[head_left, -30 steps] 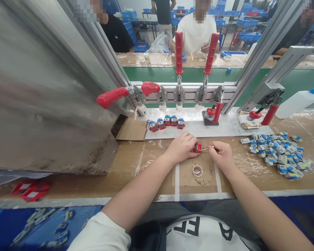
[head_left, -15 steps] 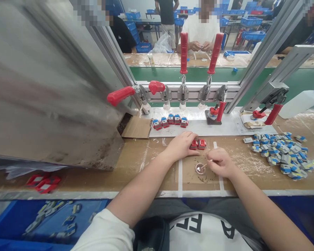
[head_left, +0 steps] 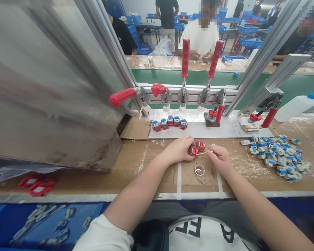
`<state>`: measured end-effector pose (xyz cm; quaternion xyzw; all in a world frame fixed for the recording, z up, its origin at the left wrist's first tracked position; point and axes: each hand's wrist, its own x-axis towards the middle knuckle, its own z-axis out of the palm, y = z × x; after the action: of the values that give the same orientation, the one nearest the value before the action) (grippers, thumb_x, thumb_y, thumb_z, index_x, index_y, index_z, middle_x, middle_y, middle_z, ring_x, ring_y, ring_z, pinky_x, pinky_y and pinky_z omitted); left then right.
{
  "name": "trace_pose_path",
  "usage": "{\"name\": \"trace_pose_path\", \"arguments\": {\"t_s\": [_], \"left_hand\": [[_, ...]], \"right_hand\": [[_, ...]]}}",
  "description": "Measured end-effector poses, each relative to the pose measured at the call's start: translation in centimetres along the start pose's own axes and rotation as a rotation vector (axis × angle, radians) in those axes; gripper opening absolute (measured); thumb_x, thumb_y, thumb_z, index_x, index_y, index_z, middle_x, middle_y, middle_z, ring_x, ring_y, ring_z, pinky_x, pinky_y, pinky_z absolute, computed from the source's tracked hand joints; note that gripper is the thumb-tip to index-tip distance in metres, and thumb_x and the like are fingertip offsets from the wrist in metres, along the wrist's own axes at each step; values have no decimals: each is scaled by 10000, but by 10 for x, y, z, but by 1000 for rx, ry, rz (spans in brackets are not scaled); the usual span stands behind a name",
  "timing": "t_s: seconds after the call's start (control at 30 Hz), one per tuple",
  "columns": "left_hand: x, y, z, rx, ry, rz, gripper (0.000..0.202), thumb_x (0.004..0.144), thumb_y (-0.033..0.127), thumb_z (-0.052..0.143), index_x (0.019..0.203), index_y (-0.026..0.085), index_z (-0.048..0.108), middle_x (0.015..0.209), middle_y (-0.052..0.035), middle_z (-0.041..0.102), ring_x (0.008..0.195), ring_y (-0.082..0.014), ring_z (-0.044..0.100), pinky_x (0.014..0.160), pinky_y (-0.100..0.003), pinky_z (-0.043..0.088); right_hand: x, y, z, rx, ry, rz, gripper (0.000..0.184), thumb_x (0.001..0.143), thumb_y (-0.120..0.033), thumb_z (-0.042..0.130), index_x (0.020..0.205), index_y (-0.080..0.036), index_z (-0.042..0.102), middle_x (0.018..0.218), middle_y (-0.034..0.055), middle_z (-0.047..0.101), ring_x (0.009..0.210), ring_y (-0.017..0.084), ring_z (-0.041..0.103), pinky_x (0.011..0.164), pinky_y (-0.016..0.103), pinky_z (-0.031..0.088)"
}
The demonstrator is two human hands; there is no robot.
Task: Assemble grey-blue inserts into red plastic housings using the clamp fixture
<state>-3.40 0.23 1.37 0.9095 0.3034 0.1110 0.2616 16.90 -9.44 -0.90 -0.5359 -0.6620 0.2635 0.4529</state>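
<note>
My left hand grips a small red plastic part between thumb and fingers, tilted up off the cardboard. Just right of it stands a second red part. My right hand pinches a thin pale stick, whose tip reaches the held red part. Below both hands sits a small round clear dish with what looks like liquid in it. Behind my left hand, several red parts with blue and grey tops form a row on the white plate.
Red-handled toggle clamps line the metal frame ahead. A pile of blue and grey pieces lies at right, near a white bottle. Red parts lie at left above a blue bin. A co-worker sits opposite.
The stick has moved from the dish up to the red part. My left hand has tilted one red part and drawn it slightly nearer me.
</note>
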Motion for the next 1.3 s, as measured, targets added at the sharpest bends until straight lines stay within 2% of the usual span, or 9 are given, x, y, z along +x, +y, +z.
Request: {"name": "trace_pose_path", "arguments": {"t_s": [0.07,0.2,0.43,0.67,0.77,0.9,1.07,1.3], "left_hand": [[0,-1,2,6,-9,-3,330,717,309,779,966,222,580,1042,-23,610,877,-207,636,719,-306,488],[2,-1,3,4,-11,-12,318,722,300,760,968,226,572,1036,-20,597,866,-200,633,723,-307,495],[2,3,2,-9,-15,-17,279,719,280,743,924,222,562,1011,-14,577,825,-184,617,686,-302,484],[1,4,4,1,-1,-29,288,716,281,744,921,220,552,1011,-22,562,808,-189,611,690,-315,494],[0,7,3,43,-7,-44,286,728,300,744,927,220,554,1011,-29,562,780,-194,602,657,-325,480],[-1,10,2,88,-7,-41,286,743,298,743,943,224,552,1022,-33,561,765,-196,592,627,-324,456],[-1,9,4,105,-13,-10,267,775,287,723,960,223,543,1035,-35,545,780,-197,596,650,-320,457],[0,8,4,97,-18,-12,253,802,295,713,969,227,535,1043,-32,539,790,-195,602,644,-313,452]], "right_hand": [[3,3,4,-24,35,49,395,958,-361,500,617,-214,365,598,-27,374,582,132,369,587,287,294],[6,9,8,-52,57,59,411,983,-396,504,636,-210,387,608,-29,400,597,132,390,588,279,298],[7,10,9,-81,-5,54,402,1001,-399,494,654,-206,435,628,-26,433,608,131,413,601,274,322],[3,5,8,-231,92,-30,426,962,-313,529,624,-217,288,584,-43,330,556,120,336,564,286,259],[0,2,8,-256,73,-82,399,928,-259,525,619,-217,276,575,-44,325,537,116,328,556,287,254],[-1,-2,9,-234,56,-109,398,906,-241,518,603,-215,261,553,-45,300,511,110,310,535,287,234],[2,-1,9,-152,92,-15,410,957,-317,514,607,-211,328,572,-35,356,545,118,349,558,278,267],[4,3,9,-99,0,11,399,958,-351,498,610,-209,365,581,-30,370,555,122,364,566,274,278]]}}
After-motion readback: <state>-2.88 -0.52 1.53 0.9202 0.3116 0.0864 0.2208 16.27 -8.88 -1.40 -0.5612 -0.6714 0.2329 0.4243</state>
